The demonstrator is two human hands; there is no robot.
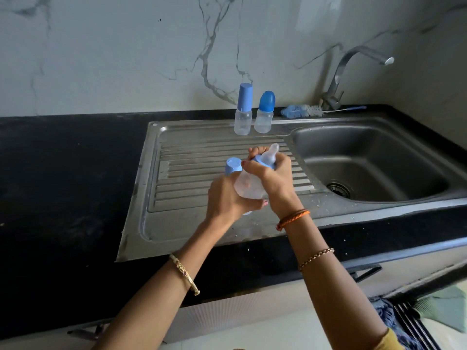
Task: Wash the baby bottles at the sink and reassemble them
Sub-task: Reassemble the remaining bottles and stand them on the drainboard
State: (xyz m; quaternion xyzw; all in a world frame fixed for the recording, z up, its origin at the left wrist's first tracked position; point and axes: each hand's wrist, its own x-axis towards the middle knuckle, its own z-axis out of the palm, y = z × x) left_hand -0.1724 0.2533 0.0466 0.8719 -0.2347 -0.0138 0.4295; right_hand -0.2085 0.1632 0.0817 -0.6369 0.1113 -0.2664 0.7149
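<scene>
Over the steel drainboard [192,157] I hold a clear baby bottle [249,185] tilted to the right. My left hand [227,198] grips its body from below. My right hand [271,178] wraps round its blue collar, from which a translucent nipple [270,154] sticks out. A light blue cap [233,165] shows just above my left hand; whether it stands on the drainboard or is held I cannot tell. Two capped bottles stand upright at the back of the drainboard: a taller one with a light blue cylindrical cap [243,109] and a shorter one with a darker blue domed cap [264,112].
The sink basin [374,157] with its drain lies to the right, under a steel tap [353,69] that is not running. A blue bottle brush [305,111] lies behind the basin. Black countertop [63,173] stretches left. A marble wall rises behind.
</scene>
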